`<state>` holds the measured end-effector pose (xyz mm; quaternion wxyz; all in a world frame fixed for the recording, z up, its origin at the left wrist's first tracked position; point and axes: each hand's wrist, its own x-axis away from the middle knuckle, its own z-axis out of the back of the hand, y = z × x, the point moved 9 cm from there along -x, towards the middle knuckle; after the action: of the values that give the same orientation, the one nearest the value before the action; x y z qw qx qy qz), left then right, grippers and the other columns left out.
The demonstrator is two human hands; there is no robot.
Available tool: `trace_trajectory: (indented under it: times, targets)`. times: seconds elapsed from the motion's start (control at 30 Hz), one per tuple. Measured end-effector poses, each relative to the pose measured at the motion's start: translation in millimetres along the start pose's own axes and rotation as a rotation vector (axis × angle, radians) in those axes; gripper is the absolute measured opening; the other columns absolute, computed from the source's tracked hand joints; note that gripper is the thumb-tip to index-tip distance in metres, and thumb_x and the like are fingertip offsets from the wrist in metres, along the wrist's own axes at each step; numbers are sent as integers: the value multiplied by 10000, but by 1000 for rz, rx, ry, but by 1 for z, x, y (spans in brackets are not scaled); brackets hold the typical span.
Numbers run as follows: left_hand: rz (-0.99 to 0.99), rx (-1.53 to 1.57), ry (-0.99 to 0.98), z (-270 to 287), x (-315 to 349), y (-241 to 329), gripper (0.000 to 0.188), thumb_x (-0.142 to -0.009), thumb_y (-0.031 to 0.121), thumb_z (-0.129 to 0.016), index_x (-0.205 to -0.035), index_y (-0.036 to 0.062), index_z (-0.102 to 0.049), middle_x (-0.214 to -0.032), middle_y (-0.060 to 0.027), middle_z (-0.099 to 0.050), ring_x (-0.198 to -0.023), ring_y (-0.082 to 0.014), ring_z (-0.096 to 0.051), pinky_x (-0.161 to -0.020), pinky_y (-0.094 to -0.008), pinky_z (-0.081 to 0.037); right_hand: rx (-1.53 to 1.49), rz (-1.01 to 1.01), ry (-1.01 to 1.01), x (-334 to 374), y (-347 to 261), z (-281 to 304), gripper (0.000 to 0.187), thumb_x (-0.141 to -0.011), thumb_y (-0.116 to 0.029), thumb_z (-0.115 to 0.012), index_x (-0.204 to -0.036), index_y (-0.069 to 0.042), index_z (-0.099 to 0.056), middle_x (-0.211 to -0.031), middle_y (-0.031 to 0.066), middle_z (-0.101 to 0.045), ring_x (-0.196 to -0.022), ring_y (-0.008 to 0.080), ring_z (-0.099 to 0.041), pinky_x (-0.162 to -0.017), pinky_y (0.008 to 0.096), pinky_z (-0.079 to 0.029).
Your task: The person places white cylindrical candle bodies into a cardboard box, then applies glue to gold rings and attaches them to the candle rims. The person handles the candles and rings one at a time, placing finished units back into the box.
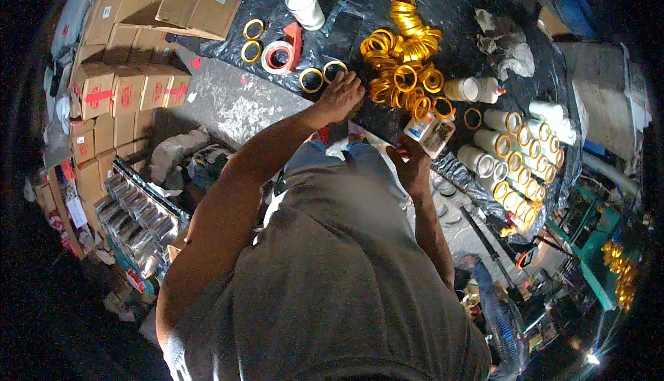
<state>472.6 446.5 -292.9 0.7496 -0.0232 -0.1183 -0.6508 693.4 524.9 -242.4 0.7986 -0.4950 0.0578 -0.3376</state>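
My left hand (pixel 342 96) reaches over the near edge of the black-covered table, fingers stretched out. Its fingertips lie beside a gold ring (pixel 336 70), perhaps touching it; another gold ring (pixel 311 80) lies just to the left. In my right hand (pixel 413 164) is a squarish clear plastic bottle (pixel 436 136) with a pale label, tilted at the table edge with fingers closed round its lower end. Beyond the bottle rises a heap of gold rings (pixel 408 49). The contents of the bottle are too unclear to name.
A roll of red-and-white tape (pixel 278 57) and a white cup (pixel 305 8) stand at the back left. Rows of white cylinders with gold rims (pixel 515 163) lie at right. Cardboard boxes (pixel 131 90) are stacked left; a fan (pixel 503 325) stands lower right.
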Motion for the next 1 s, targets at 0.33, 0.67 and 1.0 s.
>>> trace_trajectory:
  times: [0.33,0.67,1.0]
  targets:
    - [246,1847,41,63,64,-33,737,-790,179,-862,-1425,12,-528,-1314,-147,-650,-1198,-259,-634,-1028,-393,-507,1,406,-375,-81,-177,-50,808,-791,-181,-890,-1481,-42,-493,-1431,183,-594,-1334,308,-571,-1086,404,-487]
    - [467,1333,438,98,91,-211,1103,-692,429,-937,-1537,-20,-390,-1476,-224,-538,-1355,-343,-540,-1141,-414,-427,226,277,-136,-238,-269,-86,756,-774,-254,-897,-1415,-18,-574,-1307,189,-681,-1149,265,-689,-1005,384,-528]
    - [382,1092,674,55,3,-284,911,-673,369,-947,-1421,34,-549,-1350,-206,-641,-1251,-390,-615,-1067,-461,-494,851,431,-242,-328,-305,-170,662,-758,-281,-855,-1346,-67,-639,-1255,213,-697,-1156,382,-677,-984,465,-546]
